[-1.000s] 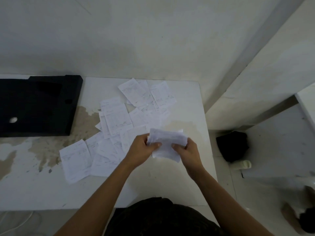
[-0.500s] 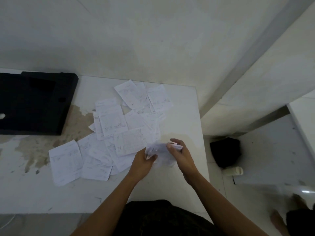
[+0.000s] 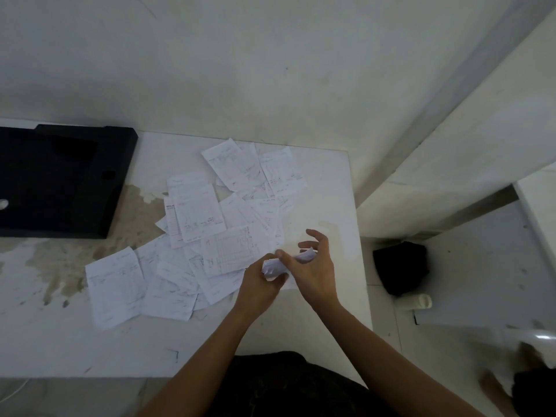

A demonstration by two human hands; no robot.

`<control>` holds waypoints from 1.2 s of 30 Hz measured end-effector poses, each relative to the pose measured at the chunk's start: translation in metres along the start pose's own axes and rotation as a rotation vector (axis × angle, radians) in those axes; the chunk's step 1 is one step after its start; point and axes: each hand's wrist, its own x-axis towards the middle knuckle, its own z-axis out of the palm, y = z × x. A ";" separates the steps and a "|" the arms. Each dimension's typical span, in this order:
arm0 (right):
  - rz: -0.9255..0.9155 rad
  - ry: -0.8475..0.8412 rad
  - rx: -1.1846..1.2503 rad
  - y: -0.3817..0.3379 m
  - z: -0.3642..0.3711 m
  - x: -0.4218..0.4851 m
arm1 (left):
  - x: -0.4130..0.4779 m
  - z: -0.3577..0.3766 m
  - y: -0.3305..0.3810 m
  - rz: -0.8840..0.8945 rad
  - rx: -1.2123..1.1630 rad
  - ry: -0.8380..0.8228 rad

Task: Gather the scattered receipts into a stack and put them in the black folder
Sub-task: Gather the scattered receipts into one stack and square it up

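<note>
Fingers (image 3: pixel 317 236) of R hand (image 3: pixel 317 275) part-splayed, thumb pinching small bundle (image 3: pixel 304 256) that L hand (image 3: pixel 258 285) grips from below. Gathering step, early going. Loose receipts (image 3: pixel 195 212) lie at 10 o'clock on tabletop (image 3: pixel 319 182), black folder (image 3: pixel 60 182) farther out, abt 9 — next: reach over, add more w/o dropping any.

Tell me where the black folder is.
In the head view, the black folder lies far left on the table, by the wall, left of the scattered receipts.

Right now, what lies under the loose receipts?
The white table, with a brown stain at their left edge. The receipts overlap, so lower sheets and the table beneath are hidden.
</note>
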 end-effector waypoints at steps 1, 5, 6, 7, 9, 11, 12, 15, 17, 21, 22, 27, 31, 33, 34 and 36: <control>0.001 -0.014 0.027 -0.001 -0.002 0.000 | 0.002 0.002 0.004 -0.015 -0.025 0.008; 0.082 -0.167 0.054 0.000 -0.023 0.000 | 0.006 -0.003 0.007 -0.082 -0.250 0.138; 0.092 -0.250 -0.009 0.002 -0.027 0.000 | 0.005 -0.006 0.008 -0.121 -0.326 0.130; 0.075 -0.319 -0.070 0.004 -0.030 -0.001 | 0.006 -0.008 0.009 -0.139 -0.414 0.105; 0.036 -0.374 -0.114 0.007 -0.031 -0.004 | 0.009 -0.012 0.011 -0.142 -0.552 0.078; 0.066 -0.383 -0.035 0.005 -0.033 -0.007 | 0.014 -0.019 0.017 -0.118 -0.630 0.096; 0.096 -0.394 0.023 0.004 -0.034 -0.007 | 0.015 -0.024 0.021 -0.112 -0.658 0.105; 0.275 -0.398 0.284 -0.001 -0.031 -0.010 | 0.023 -0.035 0.028 -0.177 -0.671 0.084; 0.389 -0.316 0.439 -0.005 -0.024 -0.012 | 0.021 -0.032 0.036 -0.274 -0.685 0.030; 0.539 -0.097 0.658 -0.007 -0.011 -0.012 | 0.012 -0.016 0.046 -0.307 -0.618 -0.028; 0.547 -0.090 0.679 -0.007 -0.012 -0.011 | 0.011 -0.013 0.048 -0.298 -0.602 -0.013; 0.433 -0.328 0.447 -0.007 -0.026 -0.011 | 0.008 -0.022 0.041 -0.223 -0.546 0.054; 0.375 -0.430 0.316 -0.012 -0.032 -0.012 | 0.008 -0.031 0.037 -0.193 -0.544 0.013; 0.341 -0.452 0.257 -0.011 -0.029 -0.012 | 0.009 -0.032 0.036 -0.183 -0.500 -0.032; 0.335 -0.412 0.271 -0.012 -0.029 -0.013 | 0.008 -0.032 0.036 -0.175 -0.486 -0.058; 0.297 -0.412 0.258 -0.012 -0.029 -0.013 | 0.004 -0.033 0.034 -0.162 -0.464 -0.087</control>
